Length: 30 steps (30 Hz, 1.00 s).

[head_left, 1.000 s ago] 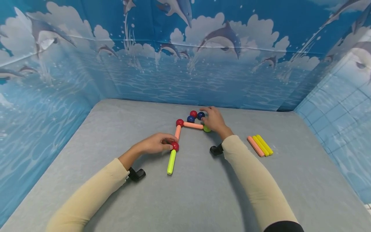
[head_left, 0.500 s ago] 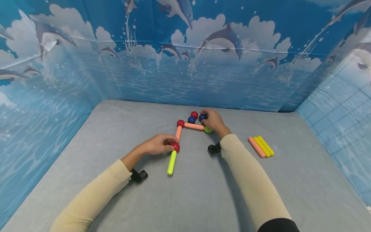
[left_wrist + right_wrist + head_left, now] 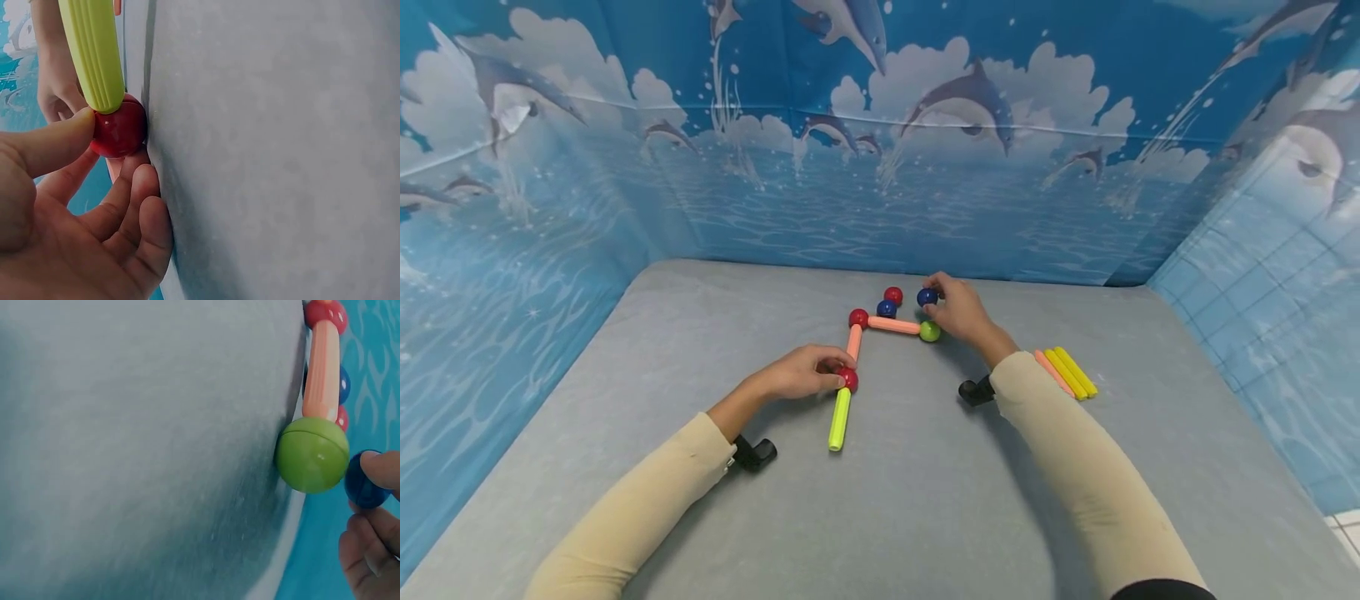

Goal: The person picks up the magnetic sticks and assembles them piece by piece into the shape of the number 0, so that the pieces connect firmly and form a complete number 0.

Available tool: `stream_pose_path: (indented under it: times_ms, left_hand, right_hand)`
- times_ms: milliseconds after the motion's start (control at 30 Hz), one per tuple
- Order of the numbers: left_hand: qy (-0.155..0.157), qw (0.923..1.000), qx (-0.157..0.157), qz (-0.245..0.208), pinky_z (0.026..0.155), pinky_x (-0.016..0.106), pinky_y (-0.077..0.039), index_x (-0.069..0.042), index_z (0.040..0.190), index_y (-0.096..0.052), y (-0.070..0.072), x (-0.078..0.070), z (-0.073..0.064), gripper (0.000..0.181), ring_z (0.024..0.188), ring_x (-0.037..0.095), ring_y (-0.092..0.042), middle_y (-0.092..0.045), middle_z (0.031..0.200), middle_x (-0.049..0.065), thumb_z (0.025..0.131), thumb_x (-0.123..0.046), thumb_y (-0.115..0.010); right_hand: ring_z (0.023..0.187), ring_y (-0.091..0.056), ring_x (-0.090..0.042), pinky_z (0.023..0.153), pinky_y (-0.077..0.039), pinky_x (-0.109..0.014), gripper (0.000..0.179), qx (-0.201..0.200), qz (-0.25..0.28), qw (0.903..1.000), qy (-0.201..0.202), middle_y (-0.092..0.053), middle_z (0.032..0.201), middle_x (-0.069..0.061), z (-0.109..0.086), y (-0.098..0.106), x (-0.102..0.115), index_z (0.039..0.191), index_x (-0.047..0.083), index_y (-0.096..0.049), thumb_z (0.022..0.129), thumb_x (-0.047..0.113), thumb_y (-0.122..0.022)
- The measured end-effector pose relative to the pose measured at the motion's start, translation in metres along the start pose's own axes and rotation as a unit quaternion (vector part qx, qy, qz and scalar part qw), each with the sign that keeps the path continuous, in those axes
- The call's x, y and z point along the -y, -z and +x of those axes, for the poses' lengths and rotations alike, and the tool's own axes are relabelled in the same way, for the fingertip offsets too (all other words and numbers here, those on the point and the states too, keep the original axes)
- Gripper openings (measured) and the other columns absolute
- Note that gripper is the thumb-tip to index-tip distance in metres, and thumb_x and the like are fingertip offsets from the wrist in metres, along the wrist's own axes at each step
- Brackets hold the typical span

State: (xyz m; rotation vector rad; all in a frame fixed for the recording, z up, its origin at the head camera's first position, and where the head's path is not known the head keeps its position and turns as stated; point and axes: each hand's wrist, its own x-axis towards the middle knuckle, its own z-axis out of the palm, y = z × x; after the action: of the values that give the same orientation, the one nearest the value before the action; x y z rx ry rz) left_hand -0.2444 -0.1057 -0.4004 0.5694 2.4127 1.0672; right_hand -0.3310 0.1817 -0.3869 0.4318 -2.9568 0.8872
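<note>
My left hand [image 3: 801, 372] pinches a glossy red ball [image 3: 122, 132] between thumb and fingers. From that ball a ribbed lime-yellow stick [image 3: 839, 421] runs toward me, and an orange stick [image 3: 854, 343] leads away to another red ball [image 3: 858, 318]. A second orange stick [image 3: 893, 325] joins that corner to a green ball [image 3: 312, 455]. My right hand [image 3: 962, 313] holds a dark blue ball [image 3: 364, 481] by thumb and fingertips, just behind the green ball. Beside it lie a loose blue ball [image 3: 887, 309] and a loose red ball [image 3: 892, 295].
At the right, near my forearm, two yellow sticks [image 3: 1075, 372] and an orange stick [image 3: 1051, 369] lie side by side on the grey table [image 3: 880, 517]. A blue curtain printed with dolphins [image 3: 820, 217] hangs along the table's back and sides.
My right fingers have closed on the dark blue ball and drawn it slightly right, away from the loose balls. My left hand keeps its pinch on the red ball.
</note>
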Motion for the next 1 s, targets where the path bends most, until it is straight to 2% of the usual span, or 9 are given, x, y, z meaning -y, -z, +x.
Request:
stream_pose_path:
  times_ms: [133, 267, 400, 600, 733, 867, 1000]
  left_hand:
    - [-0.012, 0.9999, -0.005, 0.005, 0.085, 0.032, -0.049, -0.012, 0.126, -0.065, -0.002, 0.002, 0.000, 0.030, 0.104, 0.020, -0.058, -0.067, 0.117, 0.008, 0.097, -0.013, -0.061]
    - [-0.023, 0.9997, -0.010, 0.004, 0.081, 0.030, -0.048, -0.011, 0.125, -0.065, -0.003, 0.003, 0.000, 0.028, 0.100, 0.019, -0.058, -0.068, 0.113, 0.008, 0.097, -0.012, -0.060]
    - [-0.015, 0.9998, -0.014, 0.005, 0.079, 0.030, -0.048, -0.012, 0.125, -0.066, -0.003, 0.001, 0.002, 0.028, 0.097, 0.018, -0.057, -0.067, 0.110, 0.007, 0.097, -0.012, -0.060]
    - [0.000, 0.9997, -0.016, 0.016, 0.085, 0.032, -0.050, -0.014, 0.126, -0.066, -0.004, -0.003, 0.004, 0.029, 0.101, 0.019, -0.058, -0.067, 0.114, 0.006, 0.097, -0.015, -0.062]
    - [0.001, 0.9996, -0.016, 0.025, 0.086, 0.033, -0.050, -0.015, 0.126, -0.065, -0.004, -0.005, 0.006, 0.029, 0.102, 0.019, -0.058, -0.067, 0.115, 0.006, 0.097, -0.016, -0.062]
    - [-0.003, 0.9994, -0.018, 0.030, 0.086, 0.034, -0.051, -0.014, 0.126, -0.065, -0.003, -0.005, 0.007, 0.029, 0.103, 0.020, -0.059, -0.068, 0.116, 0.007, 0.097, -0.015, -0.061]
    - [-0.001, 0.9993, -0.020, 0.033, 0.088, 0.035, -0.051, -0.014, 0.126, -0.066, -0.002, -0.004, 0.008, 0.029, 0.104, 0.020, -0.060, -0.068, 0.117, 0.007, 0.097, -0.016, -0.061]
  right_hand:
    - [0.111, -0.060, -0.032, 0.094, -0.050, -0.048, 0.032, -0.017, -0.020, 0.9979, 0.060, -0.064, 0.122, -0.017, -0.014, 0.001, 0.006, 0.123, 0.004, -0.058, 0.094, 0.012, -0.066]
    - [0.103, -0.064, -0.029, 0.085, -0.054, -0.044, 0.031, -0.029, -0.033, 0.9908, 0.128, -0.066, 0.115, -0.015, -0.035, 0.000, 0.018, 0.118, 0.003, -0.060, 0.091, 0.010, -0.071]
    - [0.098, -0.065, -0.026, 0.081, -0.056, -0.041, 0.031, -0.022, -0.022, 0.9863, 0.162, -0.067, 0.112, -0.013, -0.060, -0.002, 0.030, 0.117, 0.004, -0.061, 0.089, 0.011, -0.073]
    - [0.093, -0.064, -0.021, 0.080, -0.058, -0.038, 0.040, 0.029, 0.005, 0.9825, 0.184, -0.067, 0.114, -0.010, -0.098, -0.011, 0.035, 0.125, 0.004, -0.063, 0.087, 0.011, -0.074]
    - [0.094, -0.063, -0.016, 0.081, -0.057, -0.033, 0.036, 0.080, 0.015, 0.9811, 0.176, -0.065, 0.113, -0.005, -0.121, -0.018, 0.038, 0.122, 0.008, -0.066, 0.087, 0.011, -0.074]
    - [0.095, -0.061, -0.011, 0.082, -0.055, -0.029, 0.035, 0.133, 0.016, 0.9748, 0.178, -0.062, 0.114, -0.001, -0.136, -0.022, 0.044, 0.122, 0.011, -0.065, 0.088, 0.013, -0.073]
    - [0.097, -0.060, -0.008, 0.084, -0.054, -0.026, 0.036, 0.163, 0.027, 0.9694, 0.182, -0.062, 0.116, 0.001, -0.143, -0.025, 0.049, 0.123, 0.013, -0.064, 0.089, 0.014, -0.073]
